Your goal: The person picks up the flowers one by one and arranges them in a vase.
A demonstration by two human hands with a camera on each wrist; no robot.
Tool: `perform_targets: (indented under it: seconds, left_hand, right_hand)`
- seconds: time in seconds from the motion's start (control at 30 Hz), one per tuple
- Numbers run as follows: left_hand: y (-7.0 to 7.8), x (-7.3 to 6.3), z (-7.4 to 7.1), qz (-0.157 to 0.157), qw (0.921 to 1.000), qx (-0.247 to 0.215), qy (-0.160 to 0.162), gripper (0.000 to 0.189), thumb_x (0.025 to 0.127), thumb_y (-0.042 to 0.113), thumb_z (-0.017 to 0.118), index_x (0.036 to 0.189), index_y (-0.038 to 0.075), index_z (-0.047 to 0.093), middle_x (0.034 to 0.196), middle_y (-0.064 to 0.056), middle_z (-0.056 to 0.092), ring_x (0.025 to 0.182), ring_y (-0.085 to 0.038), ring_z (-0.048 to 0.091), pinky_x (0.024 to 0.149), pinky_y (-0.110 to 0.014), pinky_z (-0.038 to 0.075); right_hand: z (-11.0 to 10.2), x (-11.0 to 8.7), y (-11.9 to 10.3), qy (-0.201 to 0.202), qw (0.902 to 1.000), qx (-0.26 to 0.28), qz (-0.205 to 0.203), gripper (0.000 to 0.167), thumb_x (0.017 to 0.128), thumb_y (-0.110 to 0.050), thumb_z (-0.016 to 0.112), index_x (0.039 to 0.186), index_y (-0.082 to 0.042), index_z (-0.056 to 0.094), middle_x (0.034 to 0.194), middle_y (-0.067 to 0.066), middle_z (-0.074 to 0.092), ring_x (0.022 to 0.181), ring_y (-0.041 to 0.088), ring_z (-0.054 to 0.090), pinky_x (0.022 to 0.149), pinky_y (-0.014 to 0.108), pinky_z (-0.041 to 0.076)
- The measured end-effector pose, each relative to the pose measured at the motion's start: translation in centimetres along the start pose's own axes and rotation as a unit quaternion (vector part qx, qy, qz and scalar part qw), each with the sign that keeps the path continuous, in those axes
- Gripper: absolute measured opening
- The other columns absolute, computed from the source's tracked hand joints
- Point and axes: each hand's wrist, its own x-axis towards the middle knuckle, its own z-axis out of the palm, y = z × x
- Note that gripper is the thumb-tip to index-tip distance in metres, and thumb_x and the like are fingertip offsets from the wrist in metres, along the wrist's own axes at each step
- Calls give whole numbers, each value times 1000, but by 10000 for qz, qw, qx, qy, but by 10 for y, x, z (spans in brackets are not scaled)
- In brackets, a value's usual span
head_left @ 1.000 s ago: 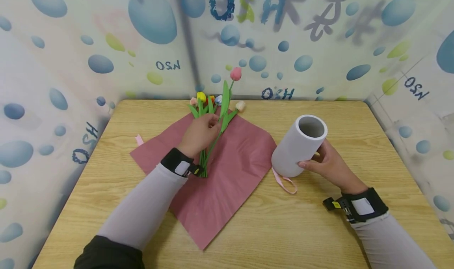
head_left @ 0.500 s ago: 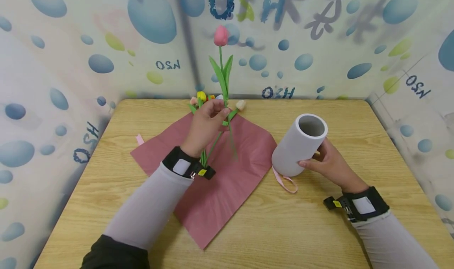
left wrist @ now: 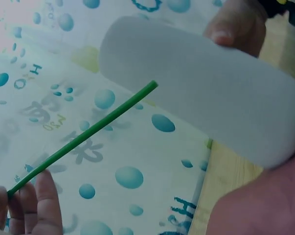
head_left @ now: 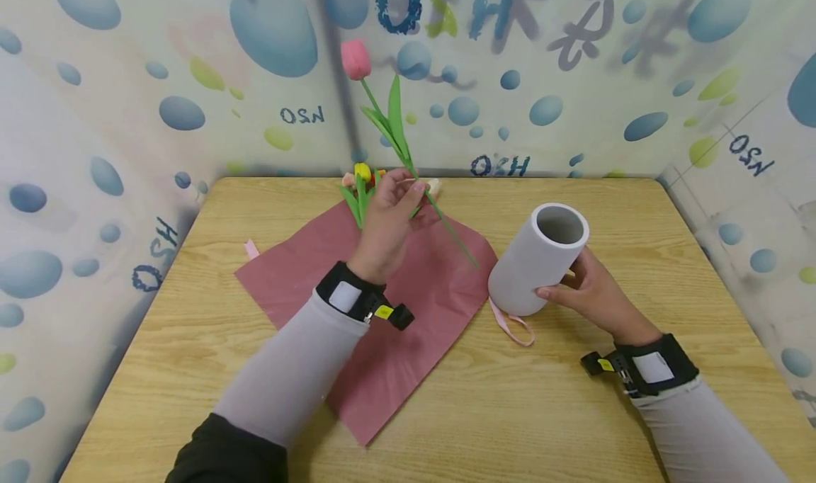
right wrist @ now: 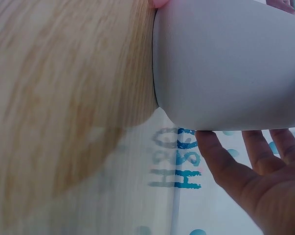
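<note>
My left hand [head_left: 392, 231] pinches the green stem of a pink tulip [head_left: 355, 59] between thumb and fingers. The flower leans up and left, and the bare stem end slants down right toward the vase. In the left wrist view the stem [left wrist: 88, 134] points across a white vase [left wrist: 196, 88]. My right hand [head_left: 602, 299] grips this white cylindrical vase [head_left: 532, 267], thumb in front and fingers behind, and tilts it with its mouth up and right. The right wrist view has several fingertips [right wrist: 206, 139] against the vase's side. Other tulips, one yellow [head_left: 362, 172], lie behind my left hand, partly hidden.
A dusty-rose wrapping paper [head_left: 382, 391] is spread on the wooden table [head_left: 574, 426] under the flowers. A pink ribbon loop [head_left: 523, 340] lies at the vase's base, and another ribbon end [head_left: 251, 249] shows at left. A patterned curtain [head_left: 542, 136] hangs behind the table.
My left hand has lifted the pink tulip off the other flowers and moved right. The tulip has swung from upright to leaning left, its stem end toward the vase. The right hand and vase stay put.
</note>
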Motion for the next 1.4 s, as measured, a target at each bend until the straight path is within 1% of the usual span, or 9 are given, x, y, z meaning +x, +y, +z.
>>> perform_targets:
  seconds: [0.17, 0.33, 0.4, 0.47, 0.67, 0.83, 1.0, 1.17, 1.4]
  left_hand:
    - [0, 1, 13, 5, 9988, -494, 17, 14, 110, 12, 51, 121, 19, 51, 106, 1, 61, 88, -12, 64, 81, -33, 60]
    - [2, 0, 24, 84, 9957, -918, -85, 19, 110, 12, 49, 129, 13, 48, 104, 0, 58, 90, -13, 62, 81, -30, 61]
    - [3, 0, 28, 131, 9941, -1066, -144, 20, 110, 12, 49, 130, 13, 47, 104, -1, 57, 92, -13, 62, 82, -30, 60]
    - [5, 1, 32, 192, 9926, -1184, -163, 21, 110, 12, 49, 131, 13, 46, 102, -1, 57, 93, -14, 62, 83, -31, 60]
    - [12, 2, 46, 412, 9885, -1447, -133, 14, 110, 14, 50, 123, 18, 47, 103, 0, 58, 97, -16, 62, 86, -33, 60]
    - [20, 4, 58, 601, 9863, -1528, -176, 13, 110, 13, 49, 122, 18, 49, 102, 2, 58, 95, -15, 64, 86, -33, 60]
    - [25, 7, 69, 785, 9882, -1283, -289, 14, 110, 10, 49, 123, 16, 49, 102, 2, 58, 95, -15, 63, 86, -34, 60]
    - [27, 10, 77, 930, 9922, -674, -476, 19, 109, 9, 50, 128, 11, 49, 104, -1, 58, 94, -15, 62, 89, -39, 62]
    - [25, 9, 85, 1083, 9916, 93, -697, 24, 109, 8, 51, 132, 7, 49, 104, -4, 56, 95, -13, 61, 88, -40, 63]
  right_hand:
    - [0, 1, 0, -9, 10000, -16, 1, 88, 89, -3, 81, 159, -23, 31, 149, -2, 49, 127, 6, 54, 100, 21, 51]
    - [0, 1, 0, -21, 10000, -83, 25, 89, 89, -4, 81, 159, -25, 31, 152, -2, 48, 129, 6, 53, 106, 49, 52]
    - [0, 1, 0, -29, 10000, -87, 36, 89, 89, -4, 80, 159, -25, 30, 152, -1, 48, 129, 6, 52, 107, 54, 51]
    - [0, 1, -1, -31, 9999, -102, 46, 89, 89, -5, 81, 159, -25, 30, 152, -1, 48, 129, 6, 53, 107, 49, 52]
    - [-1, 1, -1, -17, 10000, -1, -15, 89, 89, -3, 81, 159, -24, 31, 151, -2, 48, 128, 5, 53, 100, 21, 51]
    - [-1, 1, -1, -42, 9999, 110, -17, 89, 89, -3, 80, 159, -23, 30, 151, 0, 47, 128, 6, 53, 98, 16, 49]
    - [0, 0, 0, -63, 9999, 22, 105, 89, 90, -6, 80, 160, -26, 29, 153, 0, 46, 129, 6, 52, 101, 22, 50]
    - [0, 0, 1, -62, 9999, -17, 124, 89, 90, -5, 80, 160, -27, 29, 154, 0, 46, 130, 7, 51, 107, 44, 52]
    - [0, 0, 3, -54, 9999, 33, 122, 87, 90, -5, 80, 159, -26, 30, 152, -1, 47, 130, 7, 52, 108, 55, 49]
